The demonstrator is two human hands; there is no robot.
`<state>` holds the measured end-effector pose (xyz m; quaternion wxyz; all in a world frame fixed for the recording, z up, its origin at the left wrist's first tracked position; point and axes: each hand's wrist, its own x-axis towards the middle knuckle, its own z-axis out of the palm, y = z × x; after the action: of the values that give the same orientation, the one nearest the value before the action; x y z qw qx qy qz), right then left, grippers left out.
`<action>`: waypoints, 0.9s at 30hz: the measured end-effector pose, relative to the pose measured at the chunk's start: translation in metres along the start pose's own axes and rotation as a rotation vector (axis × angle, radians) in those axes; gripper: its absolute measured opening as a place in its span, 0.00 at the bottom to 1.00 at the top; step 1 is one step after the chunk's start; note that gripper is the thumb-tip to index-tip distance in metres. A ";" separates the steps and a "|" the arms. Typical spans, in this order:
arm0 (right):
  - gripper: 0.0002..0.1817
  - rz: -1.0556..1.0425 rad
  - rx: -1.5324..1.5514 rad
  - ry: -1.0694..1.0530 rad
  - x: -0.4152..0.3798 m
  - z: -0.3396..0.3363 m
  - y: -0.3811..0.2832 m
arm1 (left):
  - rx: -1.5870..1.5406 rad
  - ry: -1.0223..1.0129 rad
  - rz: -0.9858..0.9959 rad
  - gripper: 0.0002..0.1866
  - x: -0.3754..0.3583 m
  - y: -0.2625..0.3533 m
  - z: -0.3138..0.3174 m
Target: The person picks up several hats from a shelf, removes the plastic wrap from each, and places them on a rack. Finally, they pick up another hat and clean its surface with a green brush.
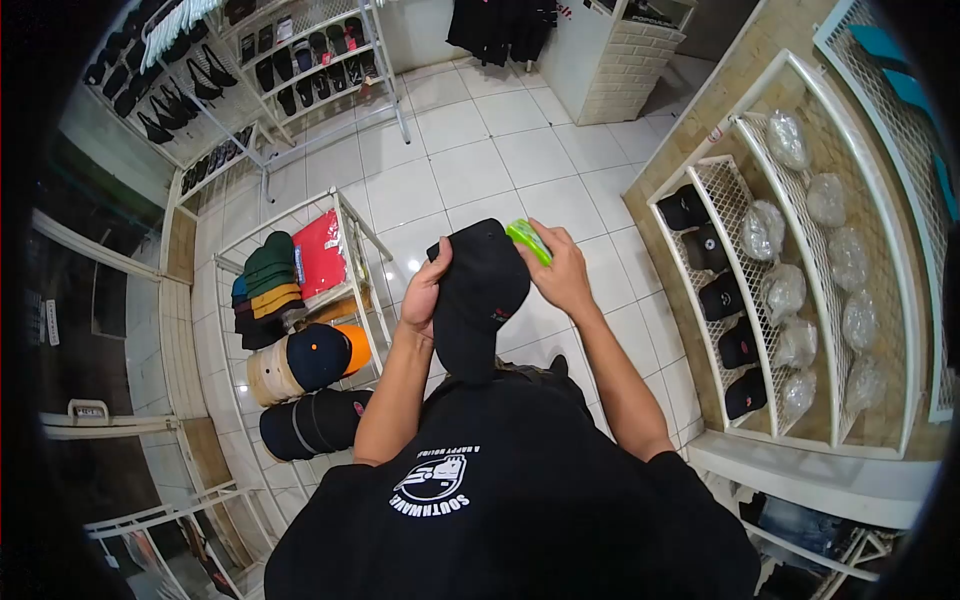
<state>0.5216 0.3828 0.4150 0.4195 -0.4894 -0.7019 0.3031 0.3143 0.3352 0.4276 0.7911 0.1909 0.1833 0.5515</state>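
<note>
A black cap (482,280) is held up in front of my chest, its brim pointing down toward my black shirt. My left hand (423,292) grips the cap's left side, with the thumb on the outside. In my right hand (562,272) is a bright green brush-like object (528,241), close against the upper right side of the cap. The underside of the green object is hidden, so its exact type cannot be made out.
A white wire rack (382,330) with stacked caps, beanies and a red packet (320,255) stands at the left. White shelves (735,310) hold black caps and plastic-wrapped items on the right. Sandal racks (330,62) are at the back left.
</note>
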 end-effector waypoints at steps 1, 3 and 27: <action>0.23 0.024 0.027 0.082 -0.002 -0.001 0.009 | 0.008 0.055 0.019 0.26 -0.002 -0.001 0.003; 0.23 0.029 0.047 0.154 0.002 -0.006 0.007 | 0.007 0.104 0.058 0.26 0.003 0.004 0.009; 0.25 -0.225 0.099 0.127 0.006 -0.001 -0.019 | 0.088 0.080 0.002 0.25 0.001 -0.001 0.001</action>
<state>0.5130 0.3825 0.4326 0.5178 -0.4046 -0.7087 0.2569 0.3157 0.3359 0.4280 0.7736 0.2032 0.2387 0.5507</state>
